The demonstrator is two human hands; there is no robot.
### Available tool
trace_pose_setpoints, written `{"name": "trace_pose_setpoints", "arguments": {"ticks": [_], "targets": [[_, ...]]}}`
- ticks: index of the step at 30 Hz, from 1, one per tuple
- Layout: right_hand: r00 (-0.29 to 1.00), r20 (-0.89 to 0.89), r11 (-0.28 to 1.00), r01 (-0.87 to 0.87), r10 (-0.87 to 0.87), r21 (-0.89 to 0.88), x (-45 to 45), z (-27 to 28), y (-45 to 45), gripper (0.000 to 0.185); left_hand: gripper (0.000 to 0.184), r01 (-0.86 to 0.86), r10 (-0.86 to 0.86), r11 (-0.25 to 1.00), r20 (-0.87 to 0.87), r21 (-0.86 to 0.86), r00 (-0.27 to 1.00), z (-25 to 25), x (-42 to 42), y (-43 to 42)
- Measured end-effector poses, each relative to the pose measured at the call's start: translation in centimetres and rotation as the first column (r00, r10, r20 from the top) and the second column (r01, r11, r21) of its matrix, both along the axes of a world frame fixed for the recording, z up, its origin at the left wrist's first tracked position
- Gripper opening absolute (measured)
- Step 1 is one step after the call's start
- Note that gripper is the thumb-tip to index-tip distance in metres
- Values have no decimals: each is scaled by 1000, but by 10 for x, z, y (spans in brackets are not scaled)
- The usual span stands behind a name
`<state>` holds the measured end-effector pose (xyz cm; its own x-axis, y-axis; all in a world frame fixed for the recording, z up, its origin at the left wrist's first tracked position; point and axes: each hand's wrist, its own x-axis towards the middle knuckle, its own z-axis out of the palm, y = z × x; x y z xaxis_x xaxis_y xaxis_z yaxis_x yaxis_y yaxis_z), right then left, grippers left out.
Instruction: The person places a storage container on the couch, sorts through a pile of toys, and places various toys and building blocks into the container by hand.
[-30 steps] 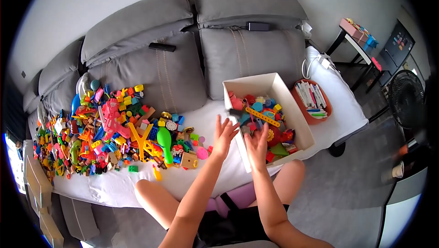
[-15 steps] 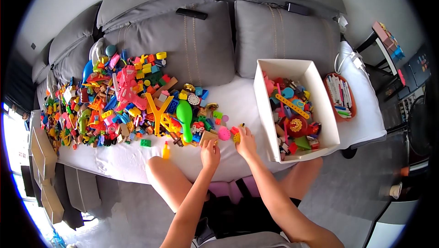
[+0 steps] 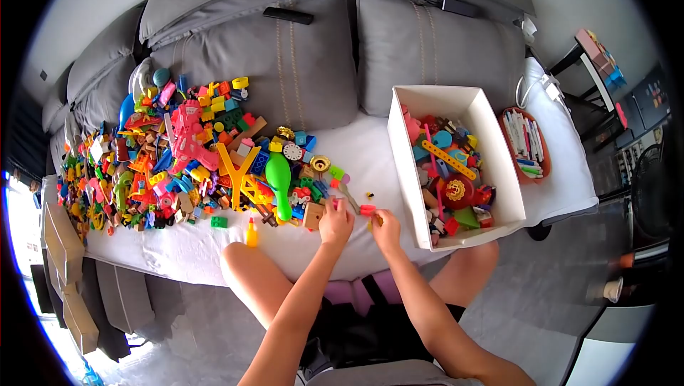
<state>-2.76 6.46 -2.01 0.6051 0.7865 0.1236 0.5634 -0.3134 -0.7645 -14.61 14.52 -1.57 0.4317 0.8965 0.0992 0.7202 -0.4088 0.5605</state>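
My left hand [image 3: 336, 223] is closed at the right edge of the toy pile [image 3: 164, 165], beside a wooden block [image 3: 312, 216]; a bit of pink shows at its fingertips. My right hand [image 3: 385, 228] is closed just to its right, with a small red and yellow toy [image 3: 368, 210] at its fingers. Between the two hands lies a thin greyish piece [image 3: 349, 197]. A tiny dark and yellow piece [image 3: 370, 195] rests on the white cover above. To the right stands a white box [image 3: 514, 208] holding mixed toys, among them a yellow perforated strip [image 3: 449, 159].
An orange basket of markers [image 3: 544, 151] stands right of the box. Grey cushions [image 3: 442, 58] line the back, with a black remote [image 3: 288, 15] on one. A yellow bottle-shaped toy [image 3: 251, 233] lies near the front edge, left of my hands.
Both hands moved from beside the box to the pile's right edge and closed on small items. The pink round piece there is no longer visible, and a greyish piece now shows between the hands.
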Motion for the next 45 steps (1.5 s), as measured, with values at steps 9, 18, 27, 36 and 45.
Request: {"name": "trace_pose_setpoints", "arguments": {"ticks": [9,18,27,36,45], "targets": [[982,-181,935,25,42,354,-17,76,2,14,28,-394,495,860,714,-324,495,20,-9,-6],[830,203,716,293,-520,634,56,175,-25,31,34,277,-59,955,845,-108,532,135,105,-27],[979,198,998,-52,42,47,-13,60,17,43,42,216,-204,975,-198,43,959,27,22,-13],[979,99,971,-159,178,-179,22,-24,45,22,37,179,-178,983,-39,37,983,-7,-2,-12],[760,-630,987,104,-159,-123,-7,-25,-2,15,23,-96,193,976,566,-196,802,-21,-13,-27]]}}
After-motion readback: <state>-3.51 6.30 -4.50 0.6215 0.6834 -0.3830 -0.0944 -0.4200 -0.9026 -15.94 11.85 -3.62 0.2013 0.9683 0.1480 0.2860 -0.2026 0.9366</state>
